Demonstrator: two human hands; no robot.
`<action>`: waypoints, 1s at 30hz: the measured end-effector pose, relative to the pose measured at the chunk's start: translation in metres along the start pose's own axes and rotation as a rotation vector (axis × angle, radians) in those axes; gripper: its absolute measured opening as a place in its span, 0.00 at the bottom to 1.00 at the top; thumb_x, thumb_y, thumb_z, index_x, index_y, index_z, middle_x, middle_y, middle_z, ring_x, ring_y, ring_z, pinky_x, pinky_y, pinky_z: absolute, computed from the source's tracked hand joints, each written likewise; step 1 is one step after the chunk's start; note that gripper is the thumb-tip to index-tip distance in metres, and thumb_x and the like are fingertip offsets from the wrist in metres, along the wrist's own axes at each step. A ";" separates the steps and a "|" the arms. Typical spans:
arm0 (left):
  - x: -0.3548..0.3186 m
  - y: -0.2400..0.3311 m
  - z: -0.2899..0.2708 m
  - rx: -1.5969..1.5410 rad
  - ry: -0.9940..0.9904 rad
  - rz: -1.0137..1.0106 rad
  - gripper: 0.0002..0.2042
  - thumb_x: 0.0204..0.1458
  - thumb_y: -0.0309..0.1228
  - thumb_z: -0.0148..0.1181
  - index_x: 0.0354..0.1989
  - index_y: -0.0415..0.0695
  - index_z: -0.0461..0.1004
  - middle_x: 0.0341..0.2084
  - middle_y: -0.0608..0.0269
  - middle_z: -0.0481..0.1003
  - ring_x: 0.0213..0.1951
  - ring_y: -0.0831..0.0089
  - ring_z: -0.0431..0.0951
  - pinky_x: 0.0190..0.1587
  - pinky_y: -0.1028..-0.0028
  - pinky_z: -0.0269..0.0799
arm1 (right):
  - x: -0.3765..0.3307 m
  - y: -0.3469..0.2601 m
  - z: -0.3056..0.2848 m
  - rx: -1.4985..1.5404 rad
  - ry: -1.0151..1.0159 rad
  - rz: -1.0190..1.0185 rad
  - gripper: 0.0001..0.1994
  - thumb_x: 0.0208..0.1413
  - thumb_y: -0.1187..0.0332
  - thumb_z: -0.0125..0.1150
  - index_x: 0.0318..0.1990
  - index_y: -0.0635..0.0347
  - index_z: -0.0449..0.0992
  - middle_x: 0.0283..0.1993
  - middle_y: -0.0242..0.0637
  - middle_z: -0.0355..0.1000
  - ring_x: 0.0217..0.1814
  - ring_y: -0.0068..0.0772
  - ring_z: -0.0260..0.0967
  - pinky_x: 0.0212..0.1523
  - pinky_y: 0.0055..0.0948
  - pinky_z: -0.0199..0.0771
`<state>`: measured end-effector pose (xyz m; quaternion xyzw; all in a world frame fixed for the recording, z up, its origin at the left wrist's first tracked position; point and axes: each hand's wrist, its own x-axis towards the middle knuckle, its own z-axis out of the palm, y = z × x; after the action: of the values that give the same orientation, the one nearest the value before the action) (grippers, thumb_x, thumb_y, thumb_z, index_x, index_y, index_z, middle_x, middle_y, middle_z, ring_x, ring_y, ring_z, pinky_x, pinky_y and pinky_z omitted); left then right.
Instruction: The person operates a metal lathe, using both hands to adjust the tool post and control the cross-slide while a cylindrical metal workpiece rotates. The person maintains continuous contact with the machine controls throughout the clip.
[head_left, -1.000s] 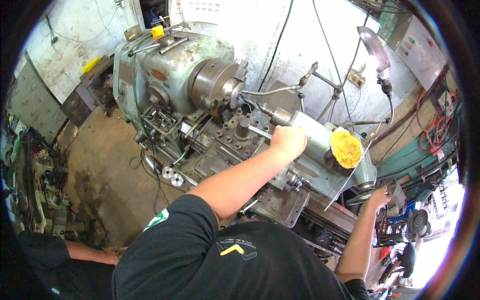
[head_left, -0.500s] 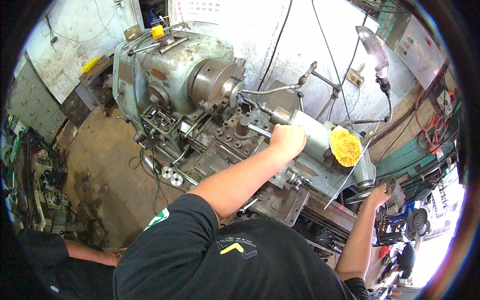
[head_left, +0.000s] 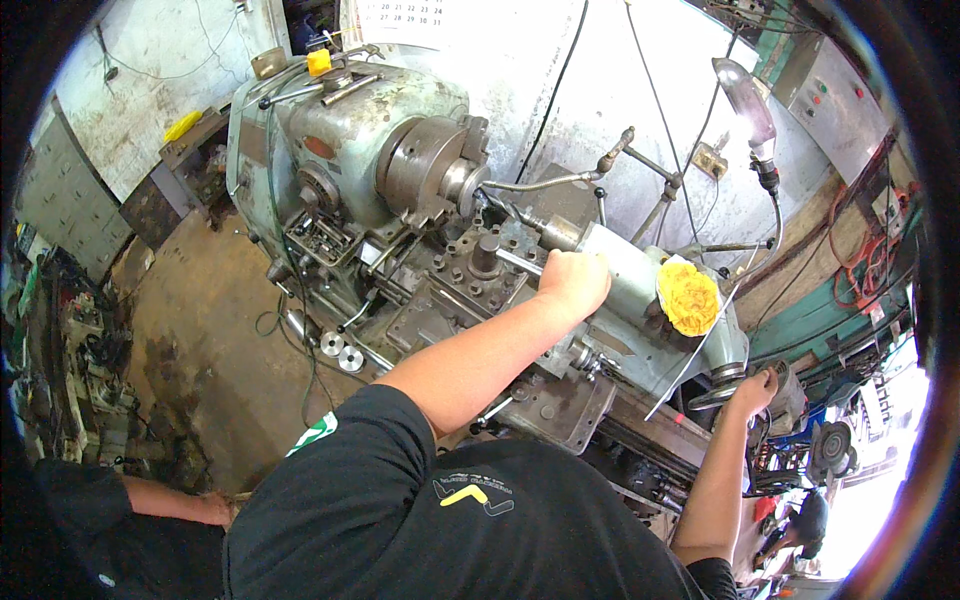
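Note:
My left hand is closed round the end of the tool post lever, which sticks out from the square tool post of a lathe. Far to the right, my right hand grips the rim of the tailstock handwheel. From the grey-green tailstock a drill bit points at a round metal workpiece held in the chuck. Whether the bit's tip is inside the workpiece I cannot tell. A yellow rag rests on the tailstock.
A lit work lamp and a jointed coolant pipe stand behind the lathe. Two metal discs lie at its near left side. At the lower left is another person's forearm. A bench grinder shows at the right.
The view has shifted very slightly. Both my hands keep their holds on the lever and the handwheel, and nothing else visibly differs on the lathe.

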<state>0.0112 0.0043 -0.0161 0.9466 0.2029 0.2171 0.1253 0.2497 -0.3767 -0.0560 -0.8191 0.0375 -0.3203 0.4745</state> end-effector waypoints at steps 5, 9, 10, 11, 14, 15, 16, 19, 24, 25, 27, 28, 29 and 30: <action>-0.001 0.000 0.000 0.018 0.011 0.007 0.12 0.61 0.40 0.56 0.36 0.46 0.81 0.24 0.54 0.83 0.28 0.53 0.85 0.37 0.52 0.74 | -0.027 -0.011 0.000 -0.056 -0.005 -0.043 0.21 0.72 0.61 0.46 0.57 0.71 0.74 0.59 0.59 0.73 0.61 0.59 0.71 0.64 0.48 0.68; -0.001 0.001 0.000 0.024 0.002 0.006 0.12 0.61 0.40 0.56 0.36 0.46 0.81 0.24 0.54 0.83 0.28 0.54 0.85 0.37 0.52 0.74 | -0.068 -0.008 0.002 -0.049 -0.019 -0.215 0.17 0.72 0.65 0.48 0.55 0.73 0.72 0.56 0.59 0.73 0.60 0.60 0.70 0.64 0.49 0.67; -0.001 0.001 0.000 0.029 0.013 0.007 0.12 0.61 0.40 0.56 0.36 0.47 0.81 0.24 0.54 0.83 0.28 0.54 0.85 0.36 0.52 0.74 | -0.077 -0.005 0.003 -0.067 -0.022 -0.299 0.16 0.72 0.66 0.49 0.55 0.74 0.71 0.56 0.60 0.72 0.60 0.60 0.70 0.64 0.49 0.67; -0.002 0.001 0.001 0.033 0.023 0.008 0.12 0.61 0.40 0.56 0.35 0.47 0.81 0.24 0.54 0.83 0.28 0.54 0.85 0.36 0.52 0.74 | -0.082 -0.002 0.004 -0.027 -0.035 -0.306 0.15 0.71 0.68 0.50 0.54 0.75 0.71 0.56 0.60 0.72 0.60 0.60 0.69 0.64 0.49 0.66; -0.001 0.001 0.002 0.040 0.033 0.006 0.12 0.61 0.39 0.56 0.34 0.47 0.81 0.24 0.54 0.83 0.28 0.54 0.85 0.36 0.53 0.74 | -0.089 0.002 0.004 -0.060 -0.019 -0.346 0.16 0.71 0.68 0.50 0.55 0.74 0.71 0.57 0.60 0.71 0.61 0.59 0.68 0.64 0.49 0.66; -0.002 0.001 0.002 0.043 0.031 0.005 0.12 0.61 0.39 0.56 0.33 0.47 0.81 0.24 0.54 0.83 0.28 0.54 0.85 0.36 0.53 0.74 | -0.090 0.003 0.003 -0.063 -0.038 -0.331 0.16 0.70 0.68 0.51 0.57 0.74 0.70 0.57 0.59 0.71 0.62 0.59 0.68 0.65 0.49 0.66; -0.002 0.001 0.003 0.036 0.032 0.003 0.12 0.61 0.39 0.56 0.33 0.47 0.81 0.24 0.54 0.83 0.28 0.54 0.85 0.36 0.53 0.74 | -0.089 0.002 0.003 -0.056 -0.051 -0.323 0.17 0.70 0.68 0.51 0.58 0.73 0.70 0.58 0.59 0.71 0.62 0.59 0.68 0.65 0.49 0.66; -0.001 0.001 0.003 0.024 0.033 -0.002 0.12 0.61 0.39 0.55 0.33 0.47 0.81 0.24 0.54 0.83 0.28 0.54 0.85 0.37 0.52 0.74 | -0.081 -0.003 -0.002 0.008 -0.005 -0.311 0.19 0.68 0.70 0.53 0.61 0.72 0.67 0.59 0.57 0.72 0.63 0.58 0.68 0.68 0.50 0.64; 0.000 -0.001 0.004 0.036 -0.011 0.000 0.13 0.61 0.40 0.54 0.34 0.47 0.82 0.25 0.54 0.83 0.29 0.54 0.85 0.37 0.52 0.74 | -0.039 -0.019 -0.014 0.548 -0.098 0.345 0.21 0.61 0.67 0.62 0.57 0.68 0.68 0.52 0.47 0.74 0.52 0.43 0.74 0.54 0.48 0.77; 0.000 0.000 0.005 0.033 -0.007 -0.001 0.13 0.61 0.40 0.54 0.34 0.46 0.82 0.25 0.54 0.83 0.29 0.54 0.85 0.37 0.52 0.74 | -0.028 -0.023 -0.019 0.607 -0.157 0.469 0.19 0.60 0.63 0.65 0.52 0.64 0.69 0.43 0.39 0.73 0.40 0.34 0.74 0.41 0.40 0.80; 0.000 0.000 0.005 0.028 0.006 -0.002 0.13 0.61 0.40 0.54 0.34 0.46 0.82 0.25 0.54 0.83 0.29 0.54 0.85 0.37 0.52 0.74 | -0.009 -0.031 -0.020 0.705 -0.214 0.716 0.14 0.64 0.60 0.61 0.46 0.61 0.71 0.35 0.33 0.71 0.32 0.29 0.69 0.33 0.33 0.76; 0.000 0.000 0.005 0.028 0.006 -0.001 0.13 0.61 0.40 0.54 0.34 0.46 0.82 0.25 0.54 0.83 0.29 0.54 0.85 0.37 0.52 0.74 | 0.001 -0.035 -0.019 0.753 -0.237 0.848 0.13 0.65 0.58 0.60 0.42 0.60 0.72 0.31 0.31 0.70 0.28 0.27 0.67 0.29 0.29 0.74; 0.000 0.000 0.004 0.027 0.005 -0.001 0.13 0.61 0.40 0.54 0.34 0.46 0.82 0.25 0.54 0.83 0.29 0.54 0.85 0.37 0.52 0.74 | 0.009 -0.039 -0.016 0.796 -0.223 0.973 0.13 0.67 0.56 0.58 0.37 0.56 0.69 0.25 0.26 0.64 0.23 0.24 0.60 0.25 0.25 0.68; -0.001 0.000 0.004 0.027 0.006 -0.002 0.13 0.61 0.40 0.55 0.34 0.46 0.82 0.25 0.54 0.83 0.29 0.54 0.85 0.37 0.52 0.74 | 0.011 -0.039 -0.017 0.788 -0.243 0.984 0.13 0.67 0.57 0.58 0.36 0.55 0.68 0.25 0.26 0.63 0.22 0.24 0.59 0.24 0.25 0.67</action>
<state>0.0126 0.0036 -0.0201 0.9473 0.2073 0.2170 0.1120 0.2394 -0.3722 -0.0139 -0.5006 0.2345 0.0402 0.8324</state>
